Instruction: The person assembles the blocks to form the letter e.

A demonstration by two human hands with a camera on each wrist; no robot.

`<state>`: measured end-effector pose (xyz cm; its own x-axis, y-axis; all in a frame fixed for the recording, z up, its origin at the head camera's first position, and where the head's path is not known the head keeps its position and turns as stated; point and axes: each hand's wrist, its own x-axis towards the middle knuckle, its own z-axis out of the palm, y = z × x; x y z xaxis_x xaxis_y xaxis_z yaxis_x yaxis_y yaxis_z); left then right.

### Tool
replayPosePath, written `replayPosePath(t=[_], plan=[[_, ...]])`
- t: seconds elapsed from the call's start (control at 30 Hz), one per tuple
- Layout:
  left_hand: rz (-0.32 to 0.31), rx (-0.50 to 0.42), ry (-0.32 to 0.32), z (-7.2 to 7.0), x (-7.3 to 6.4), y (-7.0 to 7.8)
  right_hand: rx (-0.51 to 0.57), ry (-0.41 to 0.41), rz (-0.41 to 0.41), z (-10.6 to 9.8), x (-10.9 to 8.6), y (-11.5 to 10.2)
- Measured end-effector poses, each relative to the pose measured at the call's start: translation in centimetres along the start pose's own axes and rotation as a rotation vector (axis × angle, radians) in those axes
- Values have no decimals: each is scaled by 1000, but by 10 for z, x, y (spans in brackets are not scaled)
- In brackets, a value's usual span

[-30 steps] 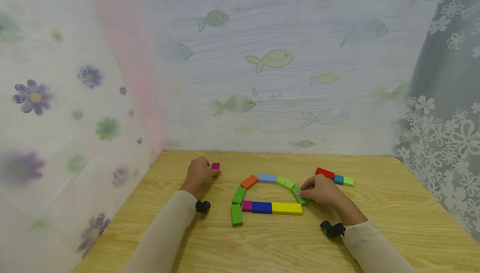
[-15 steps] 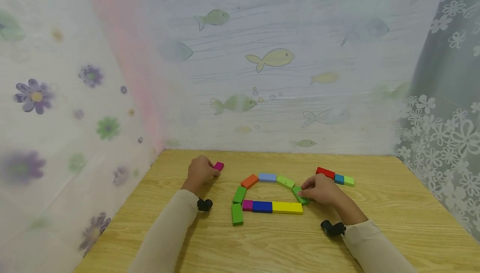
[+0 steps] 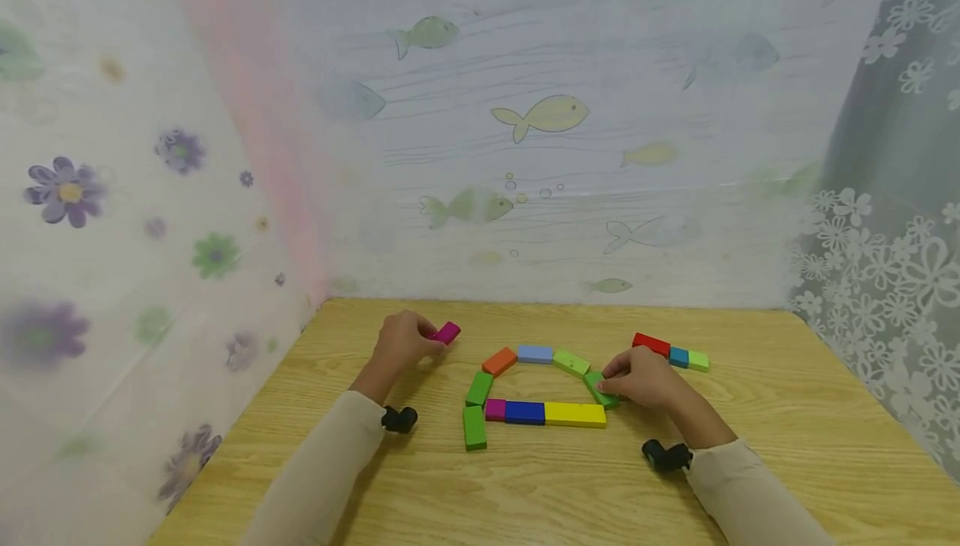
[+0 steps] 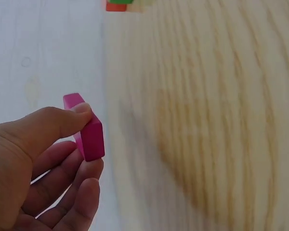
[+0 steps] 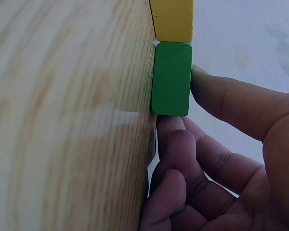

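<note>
My left hand (image 3: 405,339) pinches a magenta block (image 4: 92,134) between thumb and fingers, at the back left of the table. In the left wrist view the block is tilted, its long side up. My right hand (image 3: 641,379) holds a green block (image 5: 172,79) at the right end of a curved row, thumb on its top and fingers curled behind it. That row runs on through a light green block (image 3: 572,363), a light blue block (image 3: 535,354), an orange block (image 3: 499,362) and two green ones at the left. Inside the curve, a magenta block (image 3: 495,410), a dark blue block (image 3: 524,413) and a yellow block (image 3: 575,415) form a straight line.
Behind my right hand lie a red block (image 3: 651,344), a blue block (image 3: 678,357) and a lime block (image 3: 698,360), end to end. Black wrist cameras hang at both sleeves. Patterned curtains stand behind and beside the wooden table (image 3: 525,496).
The magenta block in my left hand has shifted right and turned, showing more of its length. My right hand stays at the green block.
</note>
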<state>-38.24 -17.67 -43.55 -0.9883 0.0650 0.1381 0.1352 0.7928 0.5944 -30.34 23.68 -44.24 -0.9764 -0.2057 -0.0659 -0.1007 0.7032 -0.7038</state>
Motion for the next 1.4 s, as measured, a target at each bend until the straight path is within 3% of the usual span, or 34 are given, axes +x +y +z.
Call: replayPosePath(t=[0.2, 0.47, 0.7, 0.9, 1.1, 1.4], plan=[[148, -5, -40, -7, -10, 8, 1, -1, 4, 0, 0, 0], [353, -8, -154, -14, -35, 23, -2, -4, 12, -1, 0, 0], [583, -5, -261, -19, -55, 35, 0, -7, 12, 0, 1, 0], [670, -83, -380, -18, -69, 43, 3, -6, 18, 0, 0, 0], [765, -97, -459, -13, -80, 51, 18, -9, 15, 0, -1, 0], [843, 42, -544, 0, -95, 52, 6, -4, 3, -1, -2, -1]])
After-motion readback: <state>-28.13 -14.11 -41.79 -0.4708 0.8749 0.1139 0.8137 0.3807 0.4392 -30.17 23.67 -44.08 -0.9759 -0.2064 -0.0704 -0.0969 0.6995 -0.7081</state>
